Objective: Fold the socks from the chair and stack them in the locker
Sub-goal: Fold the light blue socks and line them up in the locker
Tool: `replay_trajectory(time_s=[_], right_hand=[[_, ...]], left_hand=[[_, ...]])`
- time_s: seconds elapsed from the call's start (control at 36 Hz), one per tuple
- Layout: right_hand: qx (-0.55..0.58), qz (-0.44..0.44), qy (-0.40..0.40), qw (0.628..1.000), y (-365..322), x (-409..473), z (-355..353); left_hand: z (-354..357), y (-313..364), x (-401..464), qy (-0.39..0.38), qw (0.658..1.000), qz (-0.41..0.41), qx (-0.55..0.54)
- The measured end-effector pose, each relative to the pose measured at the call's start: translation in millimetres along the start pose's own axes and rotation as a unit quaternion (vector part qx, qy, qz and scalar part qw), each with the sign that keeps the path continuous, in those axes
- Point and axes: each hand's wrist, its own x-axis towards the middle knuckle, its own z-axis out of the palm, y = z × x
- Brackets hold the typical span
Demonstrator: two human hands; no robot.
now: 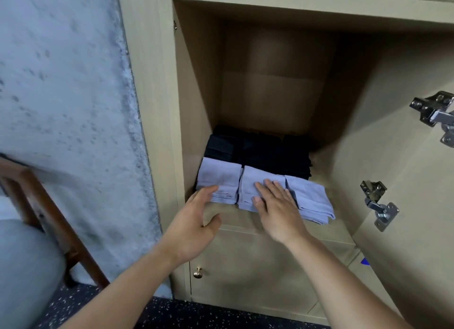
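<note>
Both hands are in at the locker (152, 87) and there is no writing, label or brand to read anywhere on it, nor on the socks. On the shelf floor (326, 166) three piles of folded pale blue socks sit in a row along the front edge: the left pile (219, 178), the middle pile (250, 188) and the right pile (312, 200), each touching its neighbour. Behind them, deeper in, lies a stack of dark socks (265, 151), nearly black, its folds hard to tell apart in the shade.

The right hand (276, 205) lies flat on top of the middle pile, fingers straight and spread, palm down, gripping nothing. The left hand (196, 218) comes in from the side, fingers straight, fingertips (212, 189) touching the front left corner of the left pile, thumb held apart below; that grip is open too.

The locker is pale beige board. Its open door (405, 181) stands to the right with two metal hinges (379, 204) showing. Below the shelf is a shut lower door (245, 267) with a small brass knob (197, 272). To the left is a mottled grey-blue wall (61, 95), and a wooden chair (49, 210) with a grey seat stands against it. The floor (172, 314) is dark and speckled.
</note>
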Motion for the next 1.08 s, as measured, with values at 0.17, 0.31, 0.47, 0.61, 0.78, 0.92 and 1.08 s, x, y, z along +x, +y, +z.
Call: replay_trajectory(time_s=[0.17,0.31,0.47,0.61,0.78,0.92,1.08], right_hand=[[0.098,-0.044,0.025,0.994,-35,-21,-12],[0.184,-0.075,-0.009,0.98,-73,-44,-13],[0.26,-0.126,-0.051,0.956,-124,-64,-5],[0.294,-0.164,-0.084,0.938,-159,-76,6],[0.307,-0.199,-0.111,0.924,-192,-82,20],[0.315,-0.238,-0.138,0.908,-221,-85,33],[0.326,-0.279,-0.181,0.885,-254,-88,53]], left_hand=[[-22,-3,-26,0.034,0.999,-0.009,0.005],[-40,-3,-56,0.07,0.997,-0.033,0.016],[-63,-6,-96,0.104,0.992,-0.057,0.037],[-90,-16,-130,0.141,0.985,-0.068,0.071],[-128,-36,-164,0.187,0.973,-0.087,0.105],[-151,-49,-194,0.209,0.964,-0.115,0.119],[-164,-76,-226,0.228,0.949,-0.169,0.138]])
